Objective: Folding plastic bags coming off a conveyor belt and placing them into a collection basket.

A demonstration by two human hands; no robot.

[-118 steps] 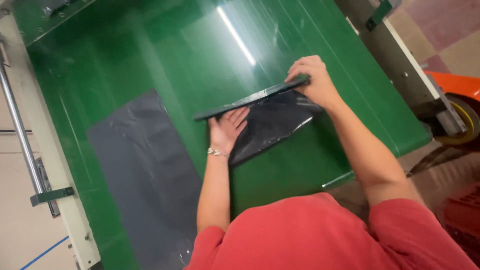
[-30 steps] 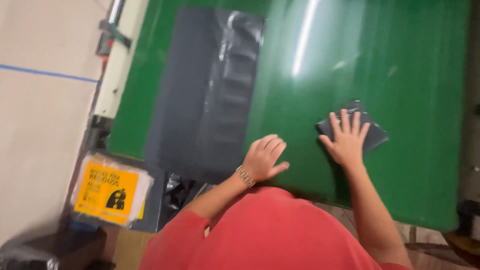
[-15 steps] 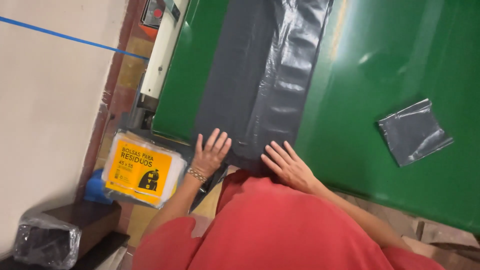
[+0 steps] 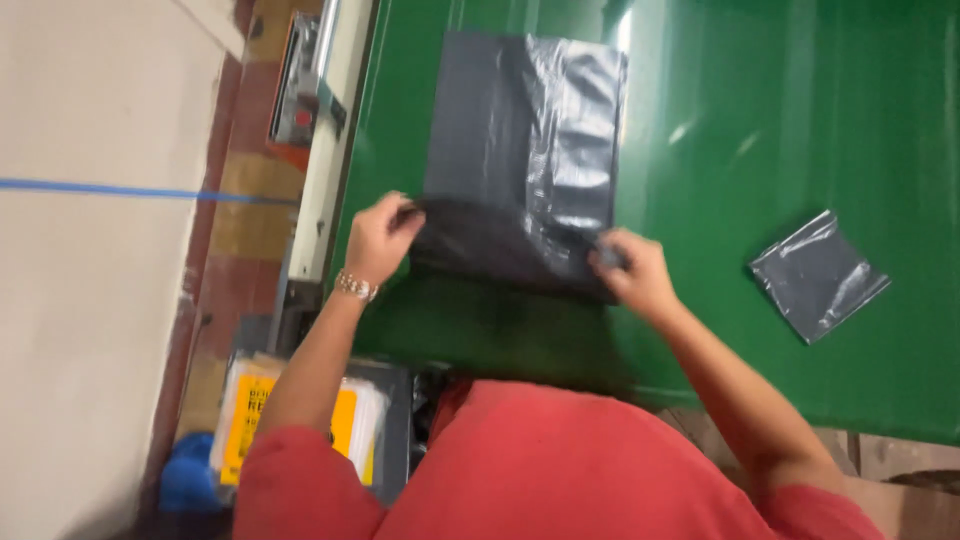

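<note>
the left hand (image 4: 380,235) and the right hand (image 4: 632,272) each pinch a near corner of a large dark grey plastic bag (image 4: 525,140), lifting its near edge and turning it away over the rest. the bag lies flat on a green table (image 4: 760,110), its long axis running away from the person. this looks like the first fold; next, the lifted edge needs laying square and pressing flat. a small folded grey bag (image 4: 818,275) lies well apart to the right.
</note>
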